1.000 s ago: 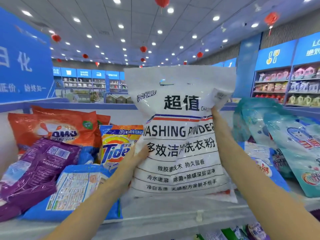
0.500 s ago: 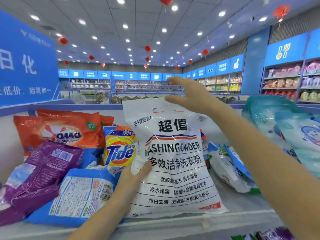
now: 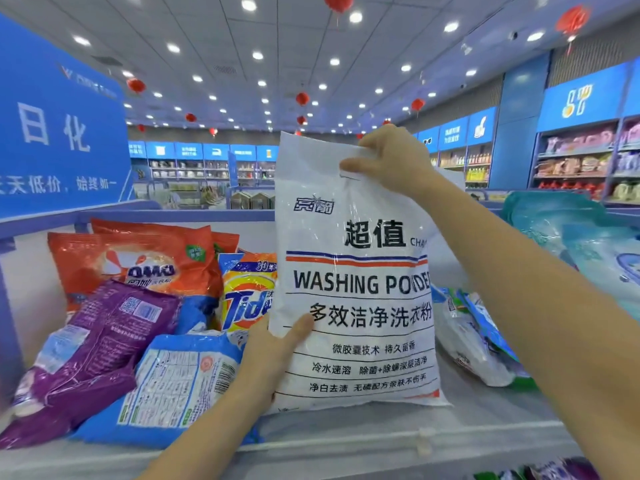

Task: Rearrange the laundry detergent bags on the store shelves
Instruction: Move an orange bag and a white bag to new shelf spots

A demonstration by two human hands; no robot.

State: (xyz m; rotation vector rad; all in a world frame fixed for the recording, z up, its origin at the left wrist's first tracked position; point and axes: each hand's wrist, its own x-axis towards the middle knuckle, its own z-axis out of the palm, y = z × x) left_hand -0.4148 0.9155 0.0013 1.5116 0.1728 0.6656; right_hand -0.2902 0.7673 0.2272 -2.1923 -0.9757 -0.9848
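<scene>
A large white washing powder bag point(image 3: 360, 278) with black lettering stands upright on the grey top shelf point(image 3: 346, 441). My right hand point(image 3: 391, 161) pinches its top edge near the handle slot. My left hand point(image 3: 273, 348) grips its lower left side, thumb on the front. Left of it lie an orange OMO bag point(image 3: 138, 261), a yellow Tide bag point(image 3: 247, 296), a purple bag point(image 3: 100, 337) and a blue-and-white bag point(image 3: 176, 382) lying back side up.
To the right, a small white-and-blue bag point(image 3: 474, 344) lies on its side and teal bags point(image 3: 568, 237) stand at the far right. A blue sign point(image 3: 59, 133) rises on the left. More bags point(image 3: 554, 471) show on the shelf below.
The white bag came down from mid-air onto the shelf and now stands upright. My right hand left its side, reached over the top and took hold of the top edge.
</scene>
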